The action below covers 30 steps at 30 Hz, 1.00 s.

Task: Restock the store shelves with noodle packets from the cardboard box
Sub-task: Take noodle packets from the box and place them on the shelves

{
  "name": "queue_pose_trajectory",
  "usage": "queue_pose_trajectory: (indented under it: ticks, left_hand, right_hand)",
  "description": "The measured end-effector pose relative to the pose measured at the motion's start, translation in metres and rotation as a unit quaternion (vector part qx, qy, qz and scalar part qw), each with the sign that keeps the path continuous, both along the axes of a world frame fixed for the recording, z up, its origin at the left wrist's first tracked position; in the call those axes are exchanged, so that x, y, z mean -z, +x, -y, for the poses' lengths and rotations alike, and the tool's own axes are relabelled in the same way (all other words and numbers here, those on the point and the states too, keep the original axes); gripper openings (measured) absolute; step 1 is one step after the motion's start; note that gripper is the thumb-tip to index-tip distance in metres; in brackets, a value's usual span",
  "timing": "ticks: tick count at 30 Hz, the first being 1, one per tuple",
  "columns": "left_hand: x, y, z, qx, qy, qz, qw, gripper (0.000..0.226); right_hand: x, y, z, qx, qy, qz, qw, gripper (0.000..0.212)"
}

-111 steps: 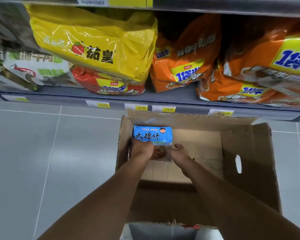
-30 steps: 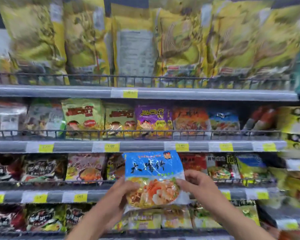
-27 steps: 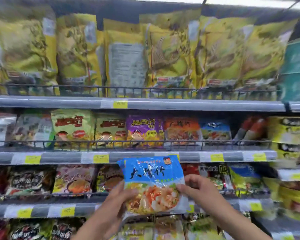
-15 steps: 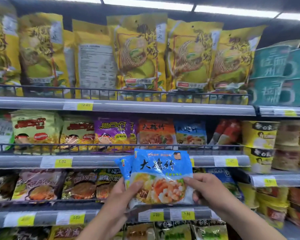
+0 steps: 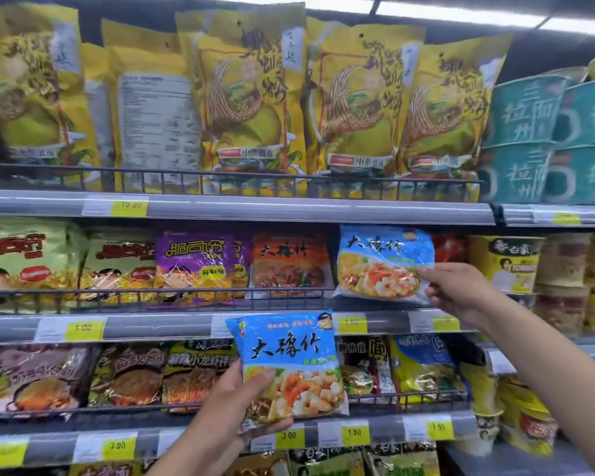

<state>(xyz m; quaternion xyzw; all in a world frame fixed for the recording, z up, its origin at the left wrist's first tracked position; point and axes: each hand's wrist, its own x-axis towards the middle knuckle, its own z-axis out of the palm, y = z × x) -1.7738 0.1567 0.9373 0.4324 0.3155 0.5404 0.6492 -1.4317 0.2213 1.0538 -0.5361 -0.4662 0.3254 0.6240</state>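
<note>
Blue, crinkly plastic is filling the nearest part of the scene. A person's left hand is holding a noodle packet upright in front of the lower shelves, with the thumb curling over its front lower corner and the fingers tucking behind it.

Farther in, up and to the right, the right hand is pinching the lower right edge of a second blue packet. That packet is at the front of the middle shelf, just beside an orange packet. I cannot tell whether it is resting there yet.

Both packets are looking light, puffy and slick, probably with brittle noodles inside. A gentle hold on the sealed edges is likely suiting them better than a squeeze across the middle.

Beyond them, tall yellow bags are lining the top shelf. The cardboard box is not showing.
</note>
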Motion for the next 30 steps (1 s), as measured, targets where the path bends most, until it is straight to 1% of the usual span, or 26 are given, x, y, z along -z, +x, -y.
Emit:
queue_pose_trajectory:
  ticks: [4, 7, 11, 12, 13, 15, 18, 20, 22, 24, 26, 27, 28, 29, 30]
  left_hand:
    - [-0.001, 0.002, -0.001, -0.008, 0.001, -0.018, 1.000, 0.031]
    - [-0.005, 0.003, 0.002, -0.009, 0.002, -0.023, 1.000, 0.034]
    - [-0.013, 0.002, 0.010, -0.044, 0.066, -0.086, 0.993, 0.055]
    - [-0.013, 0.003, 0.010, -0.052, 0.074, -0.085, 0.992, 0.061]
    - [-0.014, 0.003, 0.010, -0.045, 0.080, -0.084, 0.992, 0.060]
    - [-0.015, 0.004, 0.010, -0.017, 0.087, -0.080, 0.993, 0.036]
    - [-0.016, 0.008, 0.006, 0.009, 0.071, -0.086, 0.994, 0.023]
    - [-0.015, 0.008, 0.003, 0.003, 0.050, -0.075, 0.996, 0.027]
    - [-0.015, 0.008, -0.001, 0.014, 0.010, -0.050, 0.999, 0.039]
    - [-0.018, 0.011, -0.001, 0.044, -0.005, -0.033, 0.998, 0.049]
    - [-0.024, 0.017, -0.003, 0.045, -0.003, -0.021, 0.999, 0.049]
    - [-0.026, 0.019, -0.004, 0.045, -0.001, -0.012, 0.999, 0.049]
    - [-0.030, 0.022, -0.005, 0.046, 0.005, -0.010, 0.999, 0.047]
    - [-0.034, 0.026, -0.006, 0.047, 0.016, -0.012, 0.999, 0.046]
    - [-0.038, 0.031, -0.008, 0.052, 0.025, -0.011, 0.998, 0.044]
  right_hand:
    - [-0.014, 0.002, -0.027, 0.011, -0.019, 0.013, 1.000, 0.007]
    - [-0.021, -0.001, -0.042, 0.023, -0.039, 0.032, 0.998, 0.008]
    - [-0.028, 0.001, -0.055, 0.048, -0.034, 0.028, 0.998, 0.014]
    - [-0.028, 0.002, -0.058, 0.056, -0.032, 0.034, 0.997, 0.016]
    - [-0.029, 0.002, -0.060, 0.068, -0.036, 0.050, 0.996, 0.017]
    - [-0.028, 0.002, -0.064, 0.091, -0.051, 0.097, 0.990, 0.018]
    - [-0.029, 0.000, -0.070, 0.106, -0.075, 0.142, 0.981, 0.015]
    - [-0.031, -0.001, -0.071, 0.102, -0.093, 0.179, 0.974, 0.017]
    - [-0.033, -0.002, -0.068, 0.090, -0.101, 0.214, 0.967, 0.024]
    - [-0.034, -0.003, -0.058, 0.075, -0.098, 0.219, 0.968, 0.034]
    - [-0.031, -0.002, -0.046, 0.063, -0.071, 0.227, 0.969, 0.047]
    - [-0.028, -0.002, -0.038, 0.079, -0.040, 0.252, 0.964, 0.053]
    - [-0.023, -0.002, -0.028, 0.107, 0.003, 0.290, 0.951, 0.053]
    - [-0.018, -0.007, -0.015, 0.128, 0.051, 0.318, 0.938, 0.043]
    - [-0.010, -0.013, 0.000, 0.129, 0.094, 0.326, 0.932, 0.031]
